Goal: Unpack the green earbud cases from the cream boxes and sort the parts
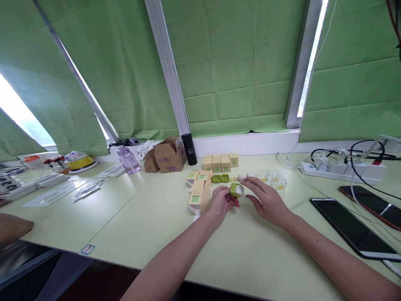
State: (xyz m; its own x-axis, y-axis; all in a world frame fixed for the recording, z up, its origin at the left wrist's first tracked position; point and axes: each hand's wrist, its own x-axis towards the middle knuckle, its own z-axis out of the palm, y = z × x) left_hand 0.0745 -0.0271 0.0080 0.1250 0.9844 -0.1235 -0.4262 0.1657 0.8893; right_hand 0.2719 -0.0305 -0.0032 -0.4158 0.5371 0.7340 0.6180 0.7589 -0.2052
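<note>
My left hand (222,201) grips a small green case (237,190) with a white, rounded filling facing right. Just right of it, my right hand (266,200) is open, thumb and fingers apart. Its fingertips are close to a small whitish piece (242,177); whether they touch it I cannot tell. Behind the hands lies an opened green box (220,179), and small gold-coloured pieces (233,179) sit beside it. Clear plastic cups (272,177) with yellow bits inside stand beyond my right hand. Small tan boxes (197,196) with green squares are left of my left hand, some with flaps open.
More tan boxes (221,163) stand in a row at the back, near a black bottle (189,149) and a cardboard carton (169,156). A purple water bottle (128,159) is further left. Phones (354,225), cables and a power strip (343,172) occupy the right. Another person's arm (14,229) shows at far left.
</note>
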